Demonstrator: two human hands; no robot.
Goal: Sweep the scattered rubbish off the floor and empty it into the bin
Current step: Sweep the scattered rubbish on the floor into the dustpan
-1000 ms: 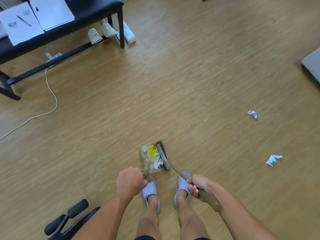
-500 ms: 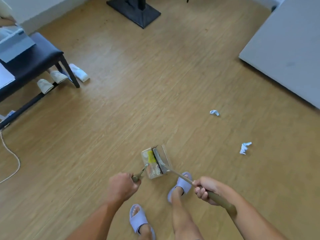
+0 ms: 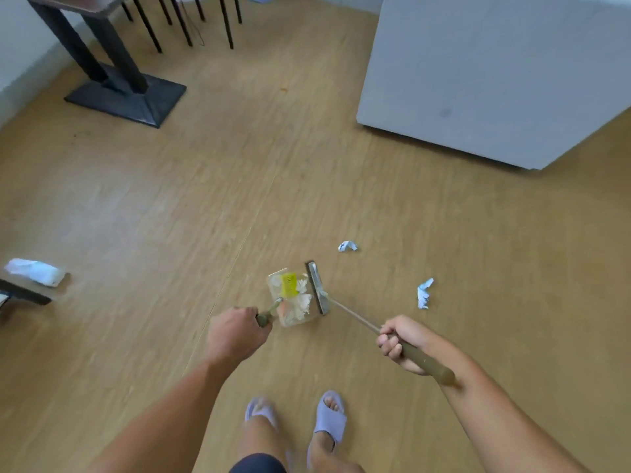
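Note:
My left hand grips the short olive handle of a clear dustpan, which holds white paper scraps and a yellow piece. My right hand grips the olive handle of a long broom; its flat head rests against the dustpan's right edge. Two crumpled white paper bits lie on the wooden floor to the right: one just beyond the broom head, the other further right. No bin is in view.
A large white block stands at the back right. A black table base and thin chair legs are at the back left. A white slipper lies at the left edge. My feet in lilac slippers are below.
I have stepped and turned toward the right; the view has swung away from the black bench. The dustpan and broom, still held together, are now closer to the two paper bits.

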